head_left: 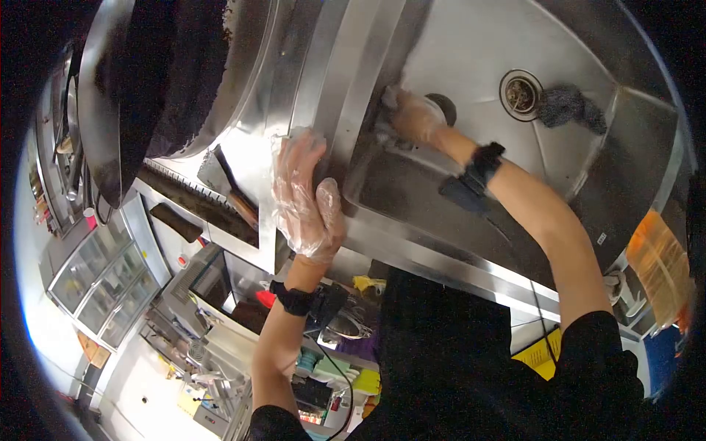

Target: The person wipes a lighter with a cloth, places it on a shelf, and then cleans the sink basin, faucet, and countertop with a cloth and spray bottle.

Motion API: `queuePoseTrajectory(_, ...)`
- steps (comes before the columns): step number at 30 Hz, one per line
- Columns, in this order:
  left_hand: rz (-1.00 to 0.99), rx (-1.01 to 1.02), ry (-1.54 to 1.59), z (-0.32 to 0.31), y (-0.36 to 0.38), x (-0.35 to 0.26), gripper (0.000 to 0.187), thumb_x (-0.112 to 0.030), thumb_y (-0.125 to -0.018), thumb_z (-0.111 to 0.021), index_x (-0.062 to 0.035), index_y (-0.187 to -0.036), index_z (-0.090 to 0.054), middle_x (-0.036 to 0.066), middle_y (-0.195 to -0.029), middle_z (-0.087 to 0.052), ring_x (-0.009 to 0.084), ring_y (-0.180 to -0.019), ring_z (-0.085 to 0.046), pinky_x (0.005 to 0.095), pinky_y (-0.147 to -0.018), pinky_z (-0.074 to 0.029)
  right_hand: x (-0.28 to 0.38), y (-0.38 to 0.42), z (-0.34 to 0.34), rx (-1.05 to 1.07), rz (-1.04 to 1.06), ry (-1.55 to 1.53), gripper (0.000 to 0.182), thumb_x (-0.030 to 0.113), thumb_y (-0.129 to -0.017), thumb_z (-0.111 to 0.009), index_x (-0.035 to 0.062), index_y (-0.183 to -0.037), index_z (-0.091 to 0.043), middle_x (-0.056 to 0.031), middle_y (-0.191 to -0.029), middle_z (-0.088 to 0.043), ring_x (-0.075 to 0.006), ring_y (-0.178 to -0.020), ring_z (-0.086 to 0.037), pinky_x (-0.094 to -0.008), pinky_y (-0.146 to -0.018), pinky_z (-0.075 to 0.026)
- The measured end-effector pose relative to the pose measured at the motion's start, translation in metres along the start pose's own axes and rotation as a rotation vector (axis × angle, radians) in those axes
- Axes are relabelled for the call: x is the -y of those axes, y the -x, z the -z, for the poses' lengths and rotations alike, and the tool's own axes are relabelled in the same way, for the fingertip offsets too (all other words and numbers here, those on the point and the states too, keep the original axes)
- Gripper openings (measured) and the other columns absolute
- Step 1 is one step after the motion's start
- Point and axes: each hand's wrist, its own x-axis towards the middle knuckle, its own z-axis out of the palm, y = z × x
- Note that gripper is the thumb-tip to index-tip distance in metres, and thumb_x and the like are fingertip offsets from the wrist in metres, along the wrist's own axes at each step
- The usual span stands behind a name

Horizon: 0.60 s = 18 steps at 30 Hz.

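Observation:
My left hand (303, 202), in a clear plastic glove, lies flat on the metal rim (334, 110) of the sink, fingers stretched out and holding nothing. Inside the stainless steel sink (471, 37), my right hand (421, 119), also gloved, presses against the left wall near a corner. Its fingers are curled and partly blurred, and what they hold, if anything, I cannot make out. Behind that hand, a dark round opening (443, 109) is partly covered. A dark grey scrubbing cloth or pad (570, 109) lies beside the drain strainer (521, 95), which has bits of debris in it.
A large metal pan with a dark, crusted inside (187, 81) stands left of the sink. A brush-like tool with a wooden handle (239, 198) lies by it. An orange, plastic-wrapped item (658, 268) is at the far right. A glass-doored cabinet (103, 283) stands at the lower left.

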Motion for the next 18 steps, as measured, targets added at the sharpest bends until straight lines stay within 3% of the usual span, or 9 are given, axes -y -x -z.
queuePoseTrajectory(2,-0.011,0.016,-0.084,0.000,0.002,-0.001,0.043,-0.034,-0.102,-0.035,-0.0003,-0.119,-0.054,0.022,-0.132,-0.052,0.0390,-0.128,-0.044,0.0486,-0.109,-0.030,0.012,0.034,0.006,-0.150,0.141,-0.022,0.043,0.025,-0.083,-0.059,0.0032,-0.120,-0.055,-0.0195,-0.100,-0.067,-0.0345,-0.094,-0.064,-0.0429,-0.080,-0.052)
queuePoseTrajectory(3,-0.010,0.017,-0.083,0.000,0.002,0.000,0.043,-0.034,-0.102,-0.035,-0.0003,-0.119,-0.054,0.022,-0.132,-0.052,0.0390,-0.128,-0.044,0.0486,-0.109,-0.030,0.021,0.047,0.012,-0.264,0.255,-0.052,0.051,0.024,-0.083,-0.057,0.0007,-0.127,-0.047,-0.0221,-0.098,-0.066,-0.0360,-0.093,-0.063,-0.0439,-0.079,-0.052)
queuePoseTrajectory(5,0.001,0.008,0.010,0.001,0.002,0.001,0.034,-0.019,-0.094,-0.046,-0.0037,-0.123,-0.054,0.018,-0.131,-0.053,0.0416,-0.129,-0.041,0.0511,-0.111,-0.026,0.040,0.059,0.035,-0.248,0.270,-0.193,0.054,0.023,-0.082,-0.056,-0.0001,-0.129,-0.044,-0.0230,-0.094,-0.065,-0.0383,-0.091,-0.063,-0.0450,-0.080,-0.051)
queuePoseTrajectory(7,0.000,0.010,-0.014,0.001,0.001,0.001,0.034,-0.019,-0.094,-0.046,-0.0034,-0.123,-0.055,0.018,-0.131,-0.053,0.0417,-0.130,-0.041,0.0512,-0.111,-0.026,0.047,0.061,0.045,-0.174,0.131,-0.212,0.050,0.026,-0.085,-0.059,0.0022,-0.127,-0.047,-0.0245,-0.102,-0.062,-0.0402,-0.099,-0.059,-0.0479,-0.085,-0.047)
queuePoseTrajectory(9,0.000,0.014,-0.040,0.000,0.002,0.001,0.034,-0.018,-0.094,-0.045,-0.0032,-0.123,-0.055,0.019,-0.131,-0.053,0.0417,-0.130,-0.040,0.0513,-0.111,-0.026,0.016,0.030,0.019,-0.207,0.160,-0.026,0.048,0.025,-0.086,-0.058,0.0020,-0.127,-0.047,-0.0227,-0.102,-0.063,-0.0402,-0.098,-0.059,-0.0473,-0.086,-0.048)
queuePoseTrajectory(11,0.002,0.023,-0.039,0.001,0.002,0.002,0.034,-0.017,-0.094,-0.045,-0.0023,-0.123,-0.055,0.019,-0.131,-0.052,0.0417,-0.130,-0.040,0.0516,-0.111,-0.026,0.007,0.007,0.017,-0.243,0.096,-0.061,0.043,0.022,-0.087,-0.056,0.0022,-0.125,-0.051,-0.0210,-0.103,-0.064,-0.0387,-0.098,-0.059,-0.0456,-0.092,-0.046)
queuePoseTrajectory(14,0.009,0.037,-0.056,0.003,0.001,-0.001,0.034,-0.017,-0.093,-0.046,-0.0015,-0.122,-0.055,0.019,-0.132,-0.052,0.0419,-0.130,-0.040,0.0517,-0.111,-0.027,-0.033,-0.060,-0.026,-0.233,0.042,0.089,0.029,0.019,-0.089,-0.053,0.0033,-0.110,-0.064,-0.0171,-0.103,-0.066,-0.0328,-0.098,-0.061,-0.0413,-0.097,-0.043)
queuePoseTrajectory(16,-0.001,0.024,-0.055,0.002,0.000,0.001,0.033,-0.016,-0.093,-0.045,-0.0013,-0.121,-0.055,0.019,-0.131,-0.052,0.0420,-0.130,-0.040,0.0516,-0.111,-0.027,-0.069,-0.108,-0.065,-0.276,0.338,0.637,0.026,0.022,-0.090,-0.048,0.0087,-0.098,-0.069,-0.0123,-0.092,-0.069,-0.0284,-0.091,-0.066,-0.0435,-0.081,-0.050)
queuePoseTrajectory(18,-0.004,0.015,-0.046,0.001,0.004,-0.002,0.032,-0.015,-0.093,-0.045,-0.0011,-0.121,-0.055,0.019,-0.131,-0.052,0.0420,-0.130,-0.040,0.0515,-0.111,-0.027,-0.070,-0.105,-0.055,-0.211,0.361,0.662,0.025,0.022,-0.090,-0.048,0.0083,-0.098,-0.068,-0.0130,-0.094,-0.069,-0.0288,-0.093,-0.065,-0.0438,-0.082,-0.050)
